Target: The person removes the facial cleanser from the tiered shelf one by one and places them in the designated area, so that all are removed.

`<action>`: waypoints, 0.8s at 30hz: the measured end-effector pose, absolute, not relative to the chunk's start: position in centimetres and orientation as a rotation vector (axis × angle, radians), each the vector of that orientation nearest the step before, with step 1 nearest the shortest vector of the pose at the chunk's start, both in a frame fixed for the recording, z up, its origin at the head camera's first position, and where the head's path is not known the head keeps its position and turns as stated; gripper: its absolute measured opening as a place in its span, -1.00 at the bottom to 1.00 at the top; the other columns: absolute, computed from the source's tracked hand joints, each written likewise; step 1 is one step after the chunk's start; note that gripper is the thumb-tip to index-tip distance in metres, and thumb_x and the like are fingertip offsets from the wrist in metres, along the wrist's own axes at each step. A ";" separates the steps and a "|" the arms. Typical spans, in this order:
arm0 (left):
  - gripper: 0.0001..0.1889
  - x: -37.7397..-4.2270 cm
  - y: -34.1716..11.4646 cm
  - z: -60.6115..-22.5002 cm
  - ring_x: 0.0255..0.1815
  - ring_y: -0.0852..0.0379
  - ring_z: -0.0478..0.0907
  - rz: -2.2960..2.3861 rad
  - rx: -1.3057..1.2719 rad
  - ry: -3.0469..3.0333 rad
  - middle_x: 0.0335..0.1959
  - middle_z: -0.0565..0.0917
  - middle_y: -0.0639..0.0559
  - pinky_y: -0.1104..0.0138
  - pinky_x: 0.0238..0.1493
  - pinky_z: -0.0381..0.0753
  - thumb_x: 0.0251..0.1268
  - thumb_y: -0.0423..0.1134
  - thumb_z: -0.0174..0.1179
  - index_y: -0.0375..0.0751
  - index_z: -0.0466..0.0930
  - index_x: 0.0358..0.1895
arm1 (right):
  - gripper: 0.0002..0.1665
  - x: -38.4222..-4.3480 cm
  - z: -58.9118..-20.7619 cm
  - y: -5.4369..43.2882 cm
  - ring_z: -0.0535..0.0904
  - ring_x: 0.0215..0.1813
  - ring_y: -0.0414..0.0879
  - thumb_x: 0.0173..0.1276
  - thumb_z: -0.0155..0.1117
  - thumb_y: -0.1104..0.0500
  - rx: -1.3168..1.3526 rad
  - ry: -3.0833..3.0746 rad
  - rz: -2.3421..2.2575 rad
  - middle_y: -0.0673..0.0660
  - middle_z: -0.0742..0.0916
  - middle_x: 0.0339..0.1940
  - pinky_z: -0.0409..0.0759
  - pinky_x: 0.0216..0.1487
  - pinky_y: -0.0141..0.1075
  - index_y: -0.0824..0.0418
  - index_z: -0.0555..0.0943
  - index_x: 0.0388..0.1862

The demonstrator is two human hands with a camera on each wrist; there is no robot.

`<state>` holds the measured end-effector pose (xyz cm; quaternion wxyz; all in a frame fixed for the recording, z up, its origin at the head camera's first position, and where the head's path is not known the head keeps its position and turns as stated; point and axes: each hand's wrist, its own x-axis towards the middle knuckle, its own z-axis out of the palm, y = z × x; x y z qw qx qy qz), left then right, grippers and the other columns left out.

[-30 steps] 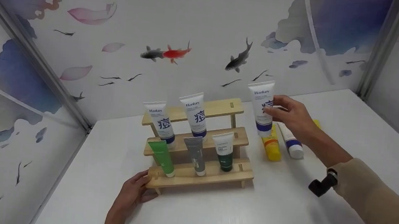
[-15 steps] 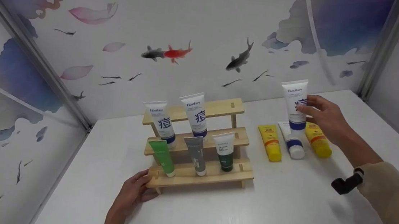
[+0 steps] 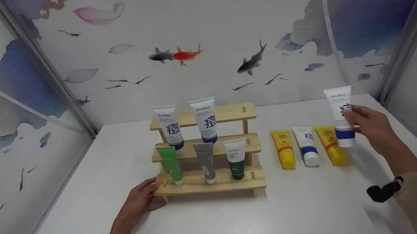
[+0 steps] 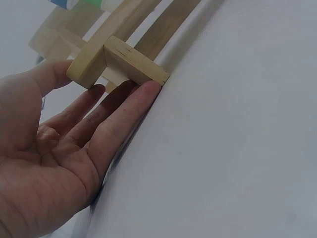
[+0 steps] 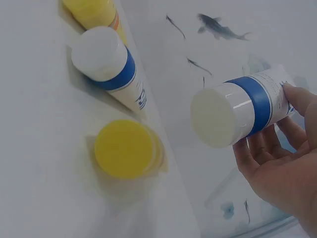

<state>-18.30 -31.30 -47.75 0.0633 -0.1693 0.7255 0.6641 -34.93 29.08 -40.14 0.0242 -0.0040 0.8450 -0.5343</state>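
Note:
My right hand (image 3: 372,125) holds a white tube with a blue band (image 3: 340,115) upright above the table, thumb across its printed front and fingers behind. In the right wrist view its white cap (image 5: 213,118) points toward the camera. At the near left corner of a three-step wooden rack (image 3: 214,185), my left hand (image 3: 140,198) grips the lowest shelf's end. The left wrist view has the thumb at the shelf edge and the fingers (image 4: 124,111) reaching under to its leg. On the rack's lowest step stand a green tube (image 3: 171,165), a grey tube (image 3: 206,163) and a white-and-green tube (image 3: 235,159).
Two more white tubes with blue bands, one left (image 3: 169,128) and one right (image 3: 205,120), stand on the middle step. Right of the rack lie a yellow tube (image 3: 283,149), a white tube (image 3: 306,146) and another yellow tube (image 3: 330,145). Patterned panels (image 3: 224,28) enclose the table.
My right hand has carried the white tube rightward, from beside the rack to above the rightmost yellow tube, uncovering the tubes lying there. My left hand stays at the rack's corner.

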 end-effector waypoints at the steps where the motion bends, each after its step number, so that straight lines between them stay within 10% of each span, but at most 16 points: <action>1: -0.44 -18.3 -31.3 -47.8 0.35 -0.17 0.53 2.006 -0.522 2.190 0.47 0.34 -0.41 0.12 0.10 0.76 0.58 -0.14 -0.04 -0.32 0.21 0.50 | 0.16 -35.0 -40.5 29.4 0.27 0.46 0.31 0.36 -0.11 -0.54 0.005 2.621 -1.635 0.42 0.21 0.58 0.45 0.49 0.04 0.21 0.00 0.63; 6: -0.45 -18.1 -31.3 -47.7 0.48 -0.23 0.37 1.980 -0.551 2.200 0.51 0.28 -0.39 0.15 0.22 0.70 0.60 -0.13 -0.06 -0.31 0.21 0.51 | 0.17 -35.4 -41.9 30.7 0.33 0.39 0.29 0.35 -0.11 -0.54 0.110 2.636 -1.570 0.47 0.20 0.58 0.65 0.18 -0.39 0.21 -0.03 0.63; 12: -0.46 -18.2 -31.4 -47.8 0.45 -0.18 0.41 1.985 -0.589 2.195 0.50 0.31 -0.36 0.19 0.21 0.70 0.59 -0.14 -0.05 -0.30 0.24 0.50 | 0.25 -36.1 -43.1 31.7 0.27 0.42 0.37 0.30 -0.08 -0.58 0.249 2.567 -1.578 0.53 0.10 0.58 0.28 0.56 0.16 0.24 -0.08 0.63; 20: -0.47 -18.2 -31.4 -47.8 0.42 -0.20 0.45 1.999 -0.556 2.167 0.49 0.32 -0.39 0.10 0.11 0.75 0.60 -0.14 -0.08 -0.29 0.22 0.51 | 0.31 -36.4 -45.0 32.9 0.20 0.47 0.41 0.29 -0.05 -0.59 0.341 2.494 -1.533 0.58 0.08 0.56 0.23 0.59 0.18 0.30 -0.13 0.63; 24: -0.47 -18.2 -31.4 -47.8 0.38 -0.19 0.49 2.023 -0.544 2.141 0.49 0.29 -0.42 0.07 0.09 0.76 0.61 -0.17 -0.09 -0.31 0.20 0.51 | 0.34 -36.5 -45.7 33.5 0.27 0.40 0.36 0.26 -0.01 -0.60 0.396 2.477 -1.504 0.57 0.13 0.55 0.64 0.26 -0.11 0.29 -0.12 0.63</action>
